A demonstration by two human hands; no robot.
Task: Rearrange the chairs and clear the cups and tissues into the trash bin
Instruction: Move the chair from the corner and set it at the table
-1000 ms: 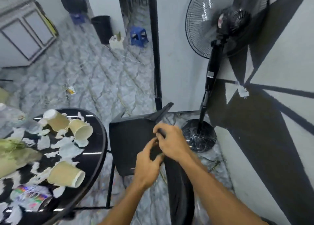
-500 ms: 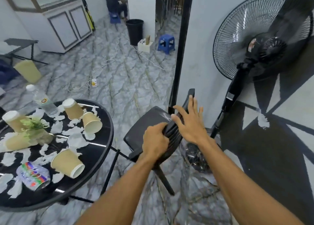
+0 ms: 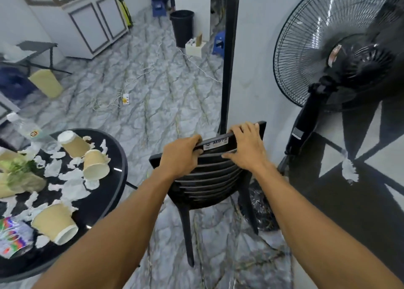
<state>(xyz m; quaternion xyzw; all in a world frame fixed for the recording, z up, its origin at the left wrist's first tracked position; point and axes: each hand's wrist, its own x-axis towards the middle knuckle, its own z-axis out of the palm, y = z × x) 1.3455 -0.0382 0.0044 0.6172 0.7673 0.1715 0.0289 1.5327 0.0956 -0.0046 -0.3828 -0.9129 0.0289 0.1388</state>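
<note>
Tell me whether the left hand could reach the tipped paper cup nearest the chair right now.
Probably yes. The left hand grips the chair back, and the cup lies just across the table edge with nothing standing between; it must let go of the chair first.

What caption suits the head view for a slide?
Left hand and right hand grip the black chair beside the fan; paper cups litter the table.

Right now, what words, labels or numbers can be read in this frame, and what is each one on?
"M972": white sticker on the top rail of the black chair.
Water bottle label: logo too blurred to read.
Drink can: colourful print, unreadable.
Fan hub sticker and pole label: unreadable.
</note>
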